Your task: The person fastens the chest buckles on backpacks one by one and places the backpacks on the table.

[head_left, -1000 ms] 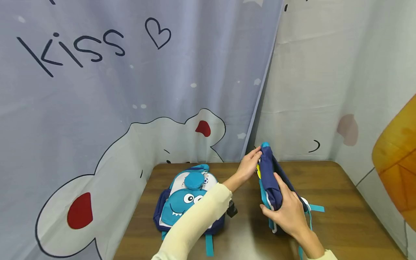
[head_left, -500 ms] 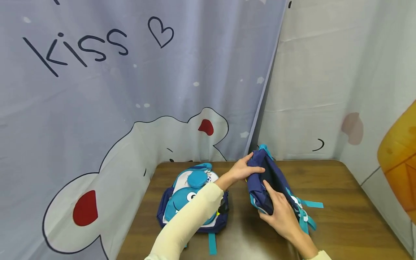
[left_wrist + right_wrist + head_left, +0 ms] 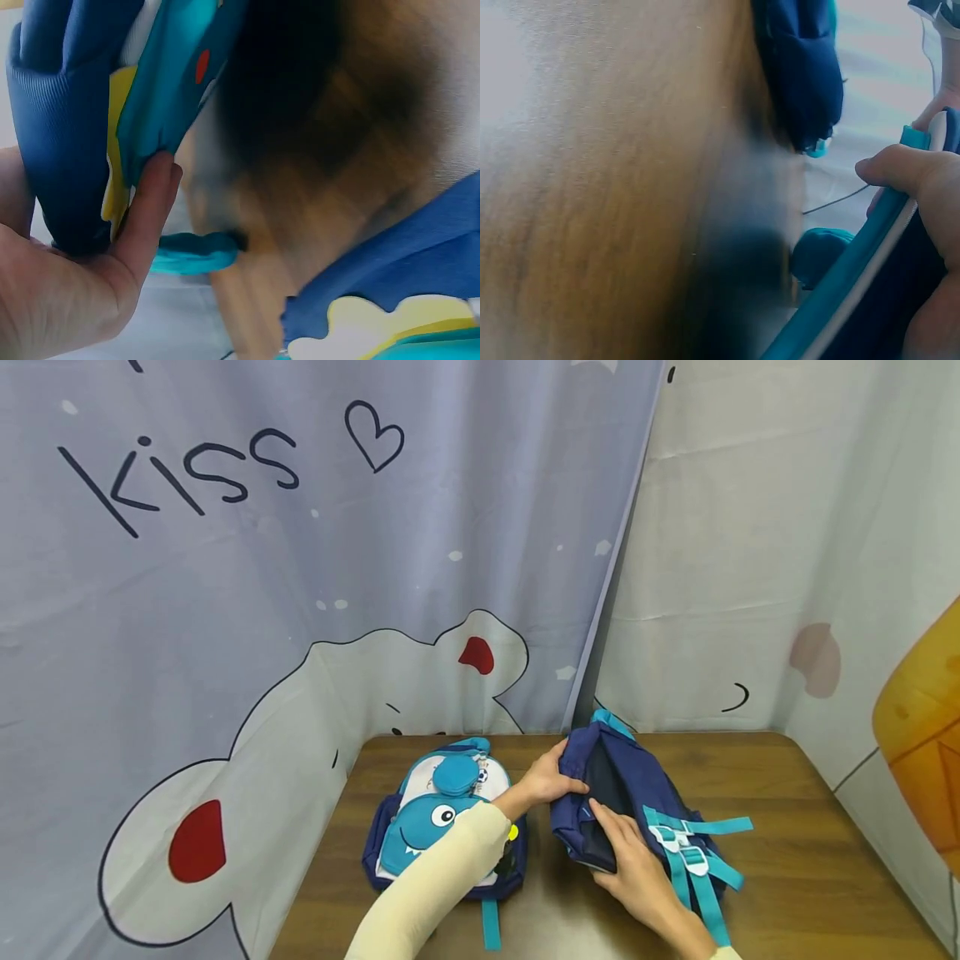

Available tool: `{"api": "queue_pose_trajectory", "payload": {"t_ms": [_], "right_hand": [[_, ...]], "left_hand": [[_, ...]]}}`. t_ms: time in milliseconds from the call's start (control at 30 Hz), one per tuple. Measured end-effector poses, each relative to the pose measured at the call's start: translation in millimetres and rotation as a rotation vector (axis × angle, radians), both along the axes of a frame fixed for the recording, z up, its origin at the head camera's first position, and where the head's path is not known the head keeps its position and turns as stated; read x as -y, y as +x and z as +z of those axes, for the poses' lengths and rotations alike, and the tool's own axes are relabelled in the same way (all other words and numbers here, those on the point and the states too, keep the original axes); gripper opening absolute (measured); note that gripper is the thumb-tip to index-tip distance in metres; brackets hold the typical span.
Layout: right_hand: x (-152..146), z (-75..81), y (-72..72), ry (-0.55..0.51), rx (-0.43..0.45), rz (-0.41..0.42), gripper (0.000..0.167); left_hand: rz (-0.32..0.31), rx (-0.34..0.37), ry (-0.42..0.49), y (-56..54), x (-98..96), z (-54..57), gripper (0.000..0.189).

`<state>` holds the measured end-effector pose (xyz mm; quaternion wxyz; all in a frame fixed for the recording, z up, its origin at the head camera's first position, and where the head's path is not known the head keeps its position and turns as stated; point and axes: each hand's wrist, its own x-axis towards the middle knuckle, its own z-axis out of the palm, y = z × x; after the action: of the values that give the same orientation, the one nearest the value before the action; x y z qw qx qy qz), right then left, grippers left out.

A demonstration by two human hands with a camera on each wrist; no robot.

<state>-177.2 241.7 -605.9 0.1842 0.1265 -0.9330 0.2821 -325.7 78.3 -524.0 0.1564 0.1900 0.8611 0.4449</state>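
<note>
Both hands hold a navy children's backpack (image 3: 652, 768) above the right half of the table, tilted, its side toward the head camera. Teal straps with white buckles hang on its right. My left hand (image 3: 551, 777) grips the far left edge; in the left wrist view its fingers lie on the teal front beside a yellow patch. Lower down, my right hand (image 3: 633, 864) grips the near side, thumb over the teal edging (image 3: 847, 277) in the right wrist view. A dark gap, perhaps a side pocket, shows between the hands. The backpack's front is hidden from the head view.
A second backpack (image 3: 408, 839), with a teal cartoon face, lies on the left of the wooden table (image 3: 810, 860), partly behind the left sleeve. Printed curtains (image 3: 450, 527) hang behind and beside the table.
The held backpack has turned, so its dark gap and strap side now face the camera more. Both hands have shifted slightly left with it, and the left hand has lowered. The other backpack stays put.
</note>
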Motion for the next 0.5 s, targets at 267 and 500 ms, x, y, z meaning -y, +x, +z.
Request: {"api": "queue_pose_trajectory", "payload": {"t_ms": [267,500], "right_hand": [[4,-15.8,-0.4,0.042,0.141,0.003,0.114],[6,-28.1,-1.1,0.032,0.237,0.041,0.107]], "left_hand": [[0.081,0.012,-0.076,9.8,4.8,-23.4,0.095],[0.152,-0.022,-0.106,16.9,0.5,-49.6,0.094]]}}
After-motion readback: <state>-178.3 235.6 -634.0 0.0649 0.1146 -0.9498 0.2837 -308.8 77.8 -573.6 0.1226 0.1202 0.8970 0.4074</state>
